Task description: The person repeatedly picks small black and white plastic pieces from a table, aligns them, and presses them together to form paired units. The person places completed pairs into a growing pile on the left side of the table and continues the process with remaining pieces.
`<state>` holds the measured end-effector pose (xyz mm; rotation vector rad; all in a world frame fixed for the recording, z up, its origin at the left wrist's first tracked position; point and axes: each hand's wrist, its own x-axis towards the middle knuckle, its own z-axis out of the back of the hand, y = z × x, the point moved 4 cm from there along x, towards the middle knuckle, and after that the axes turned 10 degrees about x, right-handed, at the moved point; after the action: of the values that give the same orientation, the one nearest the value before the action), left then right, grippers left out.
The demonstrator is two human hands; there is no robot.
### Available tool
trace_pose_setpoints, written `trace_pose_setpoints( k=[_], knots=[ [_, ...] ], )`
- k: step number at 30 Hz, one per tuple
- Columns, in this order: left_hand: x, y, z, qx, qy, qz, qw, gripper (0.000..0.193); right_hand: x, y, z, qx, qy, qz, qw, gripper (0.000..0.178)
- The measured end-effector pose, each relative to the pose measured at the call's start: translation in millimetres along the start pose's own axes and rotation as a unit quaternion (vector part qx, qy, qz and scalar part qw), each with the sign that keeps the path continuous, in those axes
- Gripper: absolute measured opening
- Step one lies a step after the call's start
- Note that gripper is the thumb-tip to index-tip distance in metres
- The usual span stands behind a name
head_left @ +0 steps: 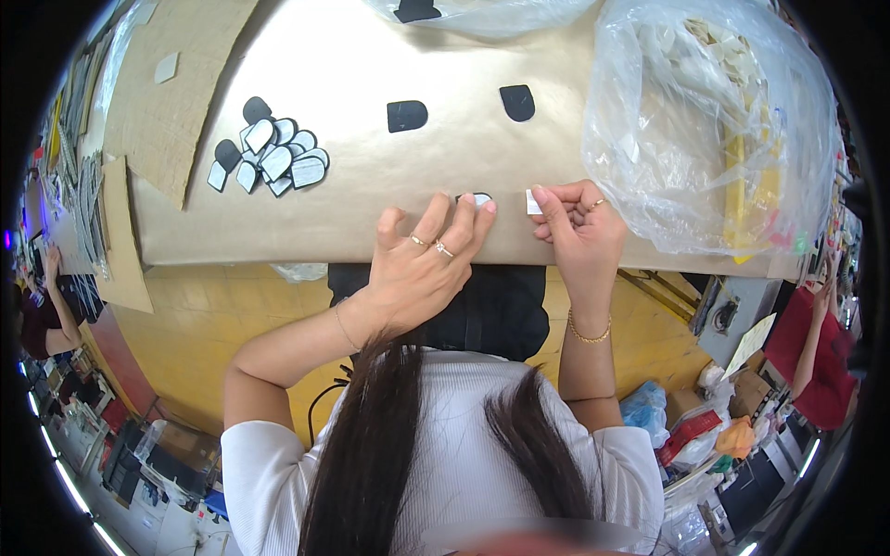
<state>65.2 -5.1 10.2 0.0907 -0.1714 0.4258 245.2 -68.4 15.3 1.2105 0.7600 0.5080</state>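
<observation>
My left hand (427,246) reaches over the table's near edge with its fingers spread. Its fingertips rest on a small rounded patch (481,198), white on top with a dark rim, partly hidden under them. To its right, my right hand (585,222) pinches a small white square piece (533,202) between thumb and fingers, just above the table. Beyond the hands lie two black patches, each with one rounded end: one patch (406,116) and another patch (517,103). A loose pile of similar patches (278,159), mostly white side up, lies at the left.
Tan covering spans the table (352,204). Large clear plastic bags (640,139) with pale pieces inside lie at the right, by a yellow strip (735,185). Cardboard sheets (171,93) lie at the left. Another black piece (417,11) is at the far edge. People work at both sides.
</observation>
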Motion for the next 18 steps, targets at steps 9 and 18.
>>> trace_pose_setpoints(
  k=[9,18],
  knots=[
    [4.5,19.6,-0.2,-0.246,-0.010,0.093,0.965,0.062,0.8,-2.0,1.6,0.059,-0.008,-0.003,0.998,0.014],
    [17.5,22.6,0.0,-0.267,-0.009,0.161,0.950,0.038,35.7,18.5,-13.1,-0.064,-0.010,0.130,0.989,0.014]
  ],
)
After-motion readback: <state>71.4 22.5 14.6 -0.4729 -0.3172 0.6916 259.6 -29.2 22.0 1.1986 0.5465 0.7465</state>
